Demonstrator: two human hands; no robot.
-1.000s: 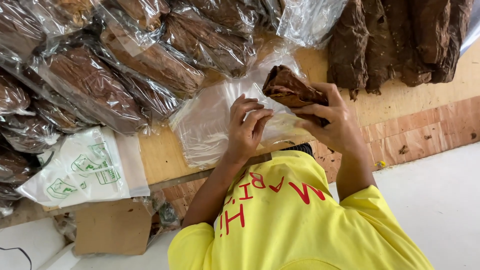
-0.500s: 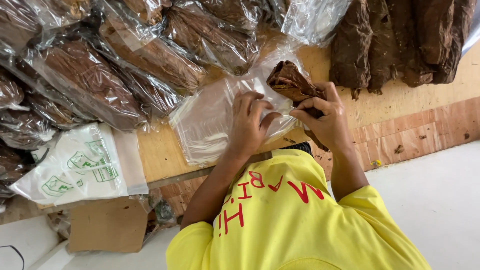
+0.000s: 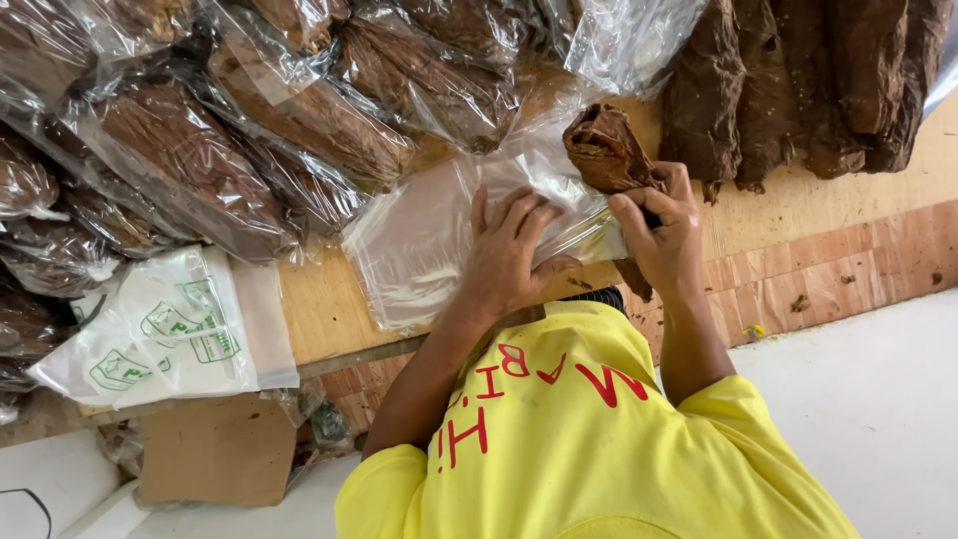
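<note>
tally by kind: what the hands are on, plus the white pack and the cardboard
brown leaf bundle in right hand: 1
clear plastic bag under left hand: 1
white pack with green print: 1
cardboard piece: 1
total: 4

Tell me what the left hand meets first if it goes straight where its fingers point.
The left hand lies on the clear plastic bag; straight ahead, it would probably first meet a bagged bundle of brown leaves, though depth is unclear.
</note>
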